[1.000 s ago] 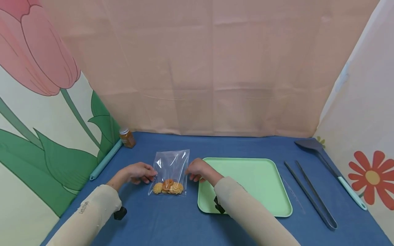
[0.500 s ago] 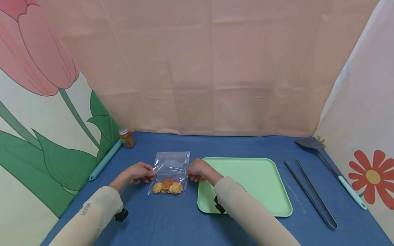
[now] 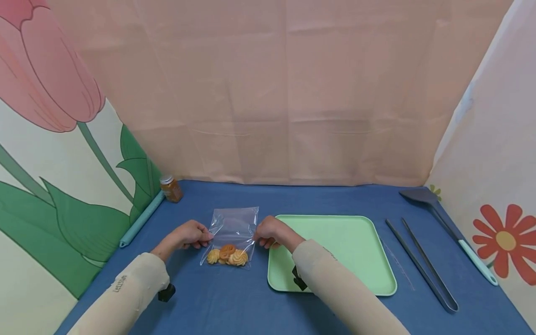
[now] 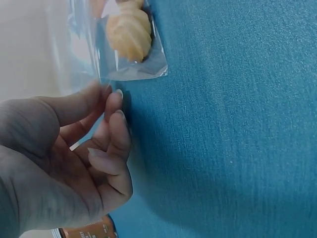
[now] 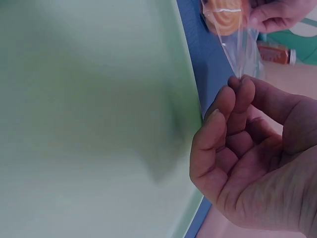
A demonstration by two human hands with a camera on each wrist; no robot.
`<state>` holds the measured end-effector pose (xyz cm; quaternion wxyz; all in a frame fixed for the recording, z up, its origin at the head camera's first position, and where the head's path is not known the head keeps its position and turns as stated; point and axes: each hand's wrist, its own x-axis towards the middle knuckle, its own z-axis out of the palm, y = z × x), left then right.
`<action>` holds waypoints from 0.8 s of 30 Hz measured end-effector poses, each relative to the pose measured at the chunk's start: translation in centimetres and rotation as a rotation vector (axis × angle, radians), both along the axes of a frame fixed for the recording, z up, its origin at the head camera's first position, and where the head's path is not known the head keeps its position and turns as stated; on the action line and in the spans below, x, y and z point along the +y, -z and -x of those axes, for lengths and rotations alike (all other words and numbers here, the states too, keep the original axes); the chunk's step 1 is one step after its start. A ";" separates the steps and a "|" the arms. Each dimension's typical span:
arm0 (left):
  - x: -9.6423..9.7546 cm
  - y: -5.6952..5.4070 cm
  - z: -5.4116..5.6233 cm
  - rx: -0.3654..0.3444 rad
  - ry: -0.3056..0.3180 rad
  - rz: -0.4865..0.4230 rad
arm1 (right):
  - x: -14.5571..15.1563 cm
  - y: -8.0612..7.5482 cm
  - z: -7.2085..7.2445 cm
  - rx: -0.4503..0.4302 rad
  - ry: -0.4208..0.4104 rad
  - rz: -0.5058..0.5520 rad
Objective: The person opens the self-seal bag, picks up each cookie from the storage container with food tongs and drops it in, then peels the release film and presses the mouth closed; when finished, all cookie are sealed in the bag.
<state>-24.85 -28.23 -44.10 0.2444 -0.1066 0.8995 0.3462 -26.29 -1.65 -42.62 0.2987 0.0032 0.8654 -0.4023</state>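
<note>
A clear plastic bag (image 3: 236, 221) stands out on the blue cloth, with several swirled cookies (image 3: 237, 257) gathered at its near end. My left hand (image 3: 190, 234) pinches the bag's left edge between thumb and forefinger. The opposite edge is pinched by my right hand (image 3: 274, 232), beside the tray's left rim. In the left wrist view, the thumb and fingertips of the left hand (image 4: 84, 144) meet at the film, close to one cookie (image 4: 130, 34). In the right wrist view, the right hand (image 5: 242, 148) draws the film into a narrow fold.
A light green tray (image 3: 335, 242) lies under the right forearm. Farther right are metal tongs (image 3: 427, 265) and a dark turner (image 3: 439, 218) with a pale handle. At back left stand a small jar (image 3: 171, 188) and a rolled teal item (image 3: 142, 219). A wall rises behind.
Both hands keep their pinch on the bag. Its film now lies flatter across the upper part, with creases between the hands, and the left hand has shifted very slightly.
</note>
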 end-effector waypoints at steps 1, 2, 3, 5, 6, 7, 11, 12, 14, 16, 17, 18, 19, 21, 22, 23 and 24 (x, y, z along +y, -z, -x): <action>0.1 0.0 -0.1 0.002 0.005 0.000 | 0.0 0.0 0.0 -0.003 -0.001 -0.001; 0.1 -0.1 -0.1 0.005 0.011 0.003 | 0.0 0.1 0.1 -0.004 -0.004 -0.003; 0.2 -0.1 -0.2 0.011 0.020 0.007 | 0.0 0.2 0.1 0.000 -0.008 -0.009; 0.4 -0.1 -0.3 0.025 0.038 0.021 | -0.1 0.2 0.2 0.010 -0.019 -0.022; 0.5 -0.1 -0.3 0.034 0.044 0.031 | -0.1 0.3 0.2 0.015 -0.024 -0.028; 0.6 -0.1 -0.3 0.045 0.047 0.042 | -0.1 0.3 0.2 0.021 -0.029 -0.031; 1.0 0.0 -0.2 0.073 0.054 0.100 | -0.1 0.2 0.0 0.040 -0.033 -0.041; 1.0 0.0 -0.1 0.076 0.052 0.112 | 0.0 0.1 0.0 0.041 -0.031 -0.043; 1.1 0.0 0.1 0.074 0.053 0.139 | 0.1 -0.1 -0.1 0.044 -0.030 -0.048; 1.0 -0.2 0.3 0.069 0.051 0.142 | 0.5 -0.4 0.0 0.041 -0.036 -0.052; 1.0 -0.3 0.3 0.066 0.049 0.135 | 0.8 -0.7 -0.1 0.043 -0.041 -0.050; 0.8 -0.5 0.4 0.061 0.043 0.123 | 1.2 -0.9 -0.1 0.049 -0.050 -0.047; 0.7 -0.7 0.5 0.055 0.039 0.110 | 1.7 -1.2 -0.2 0.053 -0.063 -0.042; 0.3 -1.4 0.5 0.043 0.043 0.109 | 2.6 -1.9 -0.4 0.066 -0.095 -0.027; 0.0 -1.9 0.5 0.041 0.050 0.117 | 3.2 -2.3 -0.5 0.080 -0.115 -0.023; -0.2 -2.4 0.5 0.040 0.072 0.140 | 3.7 -2.7 -0.7 0.100 -0.135 -0.025; -0.4 -2.9 0.5 0.049 0.104 0.168 | 4.3 -3.2 -0.9 0.131 -0.161 -0.037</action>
